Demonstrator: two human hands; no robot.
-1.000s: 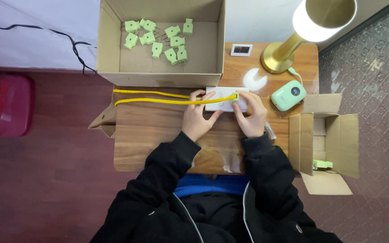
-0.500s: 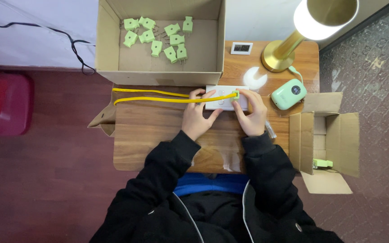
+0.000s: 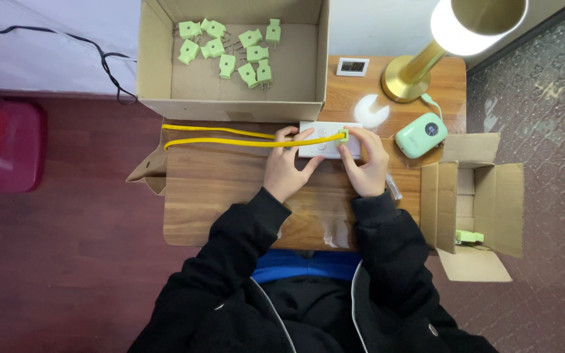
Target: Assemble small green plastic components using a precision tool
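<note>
Head view: left hand (image 3: 287,168) pins cable (image 3: 230,138) on white strip (image 3: 325,139); right hand (image 3: 366,163) pinches green plug (image 3: 343,136). Best seated square, strip held steady.

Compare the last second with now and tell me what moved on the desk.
Nothing visibly changed. Both hands keep their places: the left hand rests on the yellow cable and the white socket block, the right hand stays at the green plug on the block's right end. The green plugs in the big cardboard box and the small box lie as before.
</note>
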